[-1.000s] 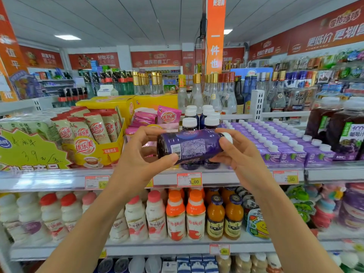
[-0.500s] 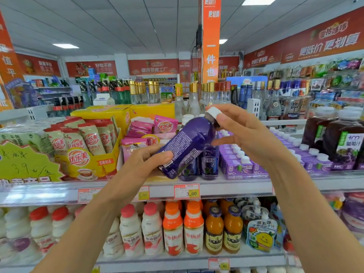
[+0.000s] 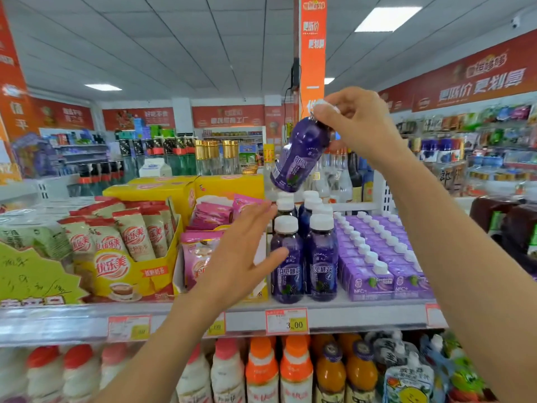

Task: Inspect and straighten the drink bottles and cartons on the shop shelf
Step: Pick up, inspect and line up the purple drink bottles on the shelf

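The price tag [image 3: 287, 321] on the shelf [image 3: 363, 317] edge, below the left hand [image 3: 238, 254], reads "3.00"; the yellow display box [image 3: 128, 274] left of that hand says "优乐美"; the standing purple bottles [image 3: 305, 257] just right of it bear "相见喜欢"; the held bottle [image 3: 299, 158] in the right hand [image 3: 354, 123] has a blurred label; the purple cartons [image 3: 377, 274] below that hand show "NFC"; the red wall banner [image 3: 479, 80] to its right reads "更低价 更划算".

One purple bottle [image 3: 299, 152] aloft, two hands [image 3: 235, 257] [image 3: 357, 123]

The right hand [image 3: 357, 123] is raised on an outstretched arm, fingers curled, pinching a purple bottle [image 3: 299, 154] by its top; the left hand [image 3: 244, 248] hovers below and left of that bottle, fingers straight and spread
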